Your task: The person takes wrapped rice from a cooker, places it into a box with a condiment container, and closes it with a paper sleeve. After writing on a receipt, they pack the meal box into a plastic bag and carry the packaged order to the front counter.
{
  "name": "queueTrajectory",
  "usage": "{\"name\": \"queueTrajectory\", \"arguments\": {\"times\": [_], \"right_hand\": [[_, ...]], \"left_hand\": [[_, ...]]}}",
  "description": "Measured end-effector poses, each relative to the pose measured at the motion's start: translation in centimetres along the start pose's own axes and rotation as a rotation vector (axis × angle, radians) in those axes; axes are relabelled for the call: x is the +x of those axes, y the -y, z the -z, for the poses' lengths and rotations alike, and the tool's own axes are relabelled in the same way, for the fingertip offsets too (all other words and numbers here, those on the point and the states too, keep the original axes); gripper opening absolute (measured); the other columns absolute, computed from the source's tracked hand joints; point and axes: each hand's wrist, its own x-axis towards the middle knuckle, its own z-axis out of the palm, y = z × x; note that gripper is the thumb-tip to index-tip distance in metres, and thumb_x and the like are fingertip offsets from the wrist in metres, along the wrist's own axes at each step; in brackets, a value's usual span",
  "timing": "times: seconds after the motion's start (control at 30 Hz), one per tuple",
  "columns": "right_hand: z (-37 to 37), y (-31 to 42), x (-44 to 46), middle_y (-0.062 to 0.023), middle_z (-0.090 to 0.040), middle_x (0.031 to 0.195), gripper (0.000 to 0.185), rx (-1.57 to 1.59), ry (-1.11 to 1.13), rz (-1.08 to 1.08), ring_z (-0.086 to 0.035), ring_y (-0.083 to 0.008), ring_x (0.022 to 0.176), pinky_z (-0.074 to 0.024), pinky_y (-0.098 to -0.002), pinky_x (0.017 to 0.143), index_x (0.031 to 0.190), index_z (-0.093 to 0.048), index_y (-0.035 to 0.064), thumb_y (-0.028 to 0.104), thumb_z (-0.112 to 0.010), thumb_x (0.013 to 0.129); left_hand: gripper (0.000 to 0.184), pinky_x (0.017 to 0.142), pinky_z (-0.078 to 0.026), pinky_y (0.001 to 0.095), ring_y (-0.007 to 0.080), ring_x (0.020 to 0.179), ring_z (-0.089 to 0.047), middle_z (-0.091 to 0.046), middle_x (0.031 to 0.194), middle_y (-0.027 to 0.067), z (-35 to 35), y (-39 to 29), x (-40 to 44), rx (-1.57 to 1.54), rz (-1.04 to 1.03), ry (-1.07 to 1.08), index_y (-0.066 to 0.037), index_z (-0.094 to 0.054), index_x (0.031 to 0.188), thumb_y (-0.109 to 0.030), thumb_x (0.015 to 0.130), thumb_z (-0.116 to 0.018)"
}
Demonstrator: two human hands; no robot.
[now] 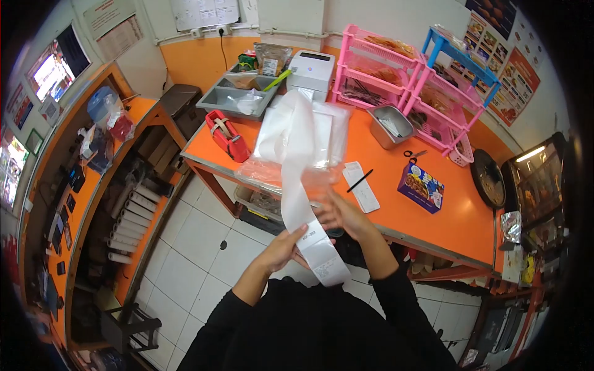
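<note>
A long white paper receipt runs from the white label printer over the table's front edge. Its lower end, with printed text, hangs in front of my body. My left hand is closed on the strip's left edge, thumb on top and fingers behind. Just right of the paper, my right hand has its fingers apart and slightly smeared by motion; nothing shows in it. Under the strip lie clear plastic bags. Near my right hand, a black pen rests on a written slip.
On the orange table are a blue box, scissors, a metal container, a red tape dispenser and a grey tray. Pink racks stand behind. Paper rolls fill a left shelf.
</note>
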Motion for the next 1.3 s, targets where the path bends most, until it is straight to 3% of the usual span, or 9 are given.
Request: {"name": "queueTrajectory", "arguments": {"times": [0.03,0.13,0.3,0.5,0.63,0.87,0.9,1.1,1.3], "right_hand": [[0.7,-0.9,-0.8,-0.0080,-0.066,0.106,0.055,-0.063,0.089,-0.071,-0.066,-0.0146,0.086,-0.0540,-0.0293,0.073,0.126,-0.053,0.0006,0.047,-0.040,0.101],[1.1,-3.0,-3.4,-0.0072,-0.068,0.101,0.045,-0.223,0.162,-0.056,-0.065,-0.0117,0.084,-0.0524,-0.0263,0.072,0.122,-0.056,-0.0011,0.038,-0.050,0.099],[-0.9,-2.5,-7.0,-0.0055,-0.070,0.089,0.031,-0.257,0.044,0.026,-0.063,-0.0077,0.081,-0.0480,-0.0211,0.072,0.116,-0.058,-0.0039,0.015,-0.064,0.092],[-2.9,-4.0,-7.6,-0.0088,-0.070,0.092,0.020,-0.126,-0.172,0.257,-0.062,-0.0069,0.084,-0.0467,-0.0205,0.073,0.107,-0.054,-0.0024,0.009,-0.063,0.093],[-3.6,-5.0,-7.5,-0.0092,-0.069,0.090,0.019,-0.116,-0.248,0.298,-0.061,-0.0071,0.081,-0.0476,-0.0211,0.073,0.106,-0.051,-0.0005,0.007,-0.062,0.093],[-4.5,-3.9,-6.9,-0.0078,-0.061,0.092,0.038,-0.483,-0.412,0.658,-0.059,-0.0082,0.080,-0.0502,-0.0236,0.072,0.124,-0.048,-0.0035,-0.001,-0.063,0.090],[-4.2,-3.7,-6.7,-0.0064,-0.058,0.090,0.040,-0.631,-0.418,0.676,-0.058,-0.0091,0.078,-0.0496,-0.0233,0.068,0.126,-0.055,-0.0009,0.000,-0.067,0.087],[-4.4,-3.1,-6.5,-0.0070,-0.057,0.088,0.027,-0.850,-0.522,0.828,-0.057,-0.0127,0.073,-0.0474,-0.0237,0.063,0.105,-0.071,0.0040,0.000,-0.074,0.078],[-2.8,-3.6,-6.3,-0.0080,-0.058,0.091,0.024,-0.897,-0.604,0.983,-0.062,-0.0170,0.078,-0.0505,-0.0266,0.065,0.100,-0.071,0.0027,-0.002,-0.075,0.076]], "left_hand": [[0.061,0.065,-0.062,0.0411,0.0318,0.111,-0.062,-0.060,0.125,0.0180,1.3,0.7,0.3,-0.026,0.015,-0.066,-0.001,-0.039,0.140,-0.047,0.099,-0.040],[0.056,0.065,-0.063,0.0416,0.0305,0.102,-0.066,-0.059,0.122,0.0169,2.4,-0.7,0.3,-0.007,-0.023,-0.060,-0.004,-0.043,0.137,-0.046,0.100,-0.037],[0.053,0.068,-0.062,0.0355,0.0310,0.101,-0.067,-0.064,0.115,0.0214,3.0,-3.0,1.2,-0.033,-0.095,-0.108,0.002,-0.046,0.132,-0.041,0.101,-0.035],[0.051,0.090,-0.055,0.0367,0.0266,0.111,-0.062,-0.059,0.125,0.0189,2.5,-1.7,2.1,-0.139,-0.174,-0.105,0.003,-0.040,0.136,-0.035,0.103,-0.034],[0.055,0.106,-0.042,0.0432,0.0310,0.125,-0.051,-0.046,0.139,0.0222,1.1,0.0,1.6,-0.379,-0.198,0.078,0.004,-0.032,0.141,-0.032,0.102,-0.041],[0.048,0.099,-0.049,0.0400,0.0260,0.117,-0.058,-0.054,0.131,0.0177,-0.8,-1.5,0.1,-0.235,-0.129,-0.057,0.007,-0.041,0.135,-0.030,0.103,-0.040],[0.048,0.098,-0.049,0.0404,0.0264,0.116,-0.058,-0.055,0.130,0.0179,-0.5,-1.4,0.0,-0.221,-0.124,-0.094,0.006,-0.042,0.134,-0.030,0.102,-0.041],[0.046,0.095,-0.050,0.0389,0.0238,0.113,-0.059,-0.058,0.124,0.0156,-0.5,-1.4,0.2,-0.124,-0.103,-0.141,0.006,-0.048,0.129,-0.031,0.102,-0.043],[0.044,0.093,-0.051,0.0358,0.0202,0.108,-0.061,-0.060,0.120,0.0132,-1.4,-0.6,2.1,-0.093,-0.085,-0.158,0.005,-0.051,0.126,-0.031,0.102,-0.042]]}}
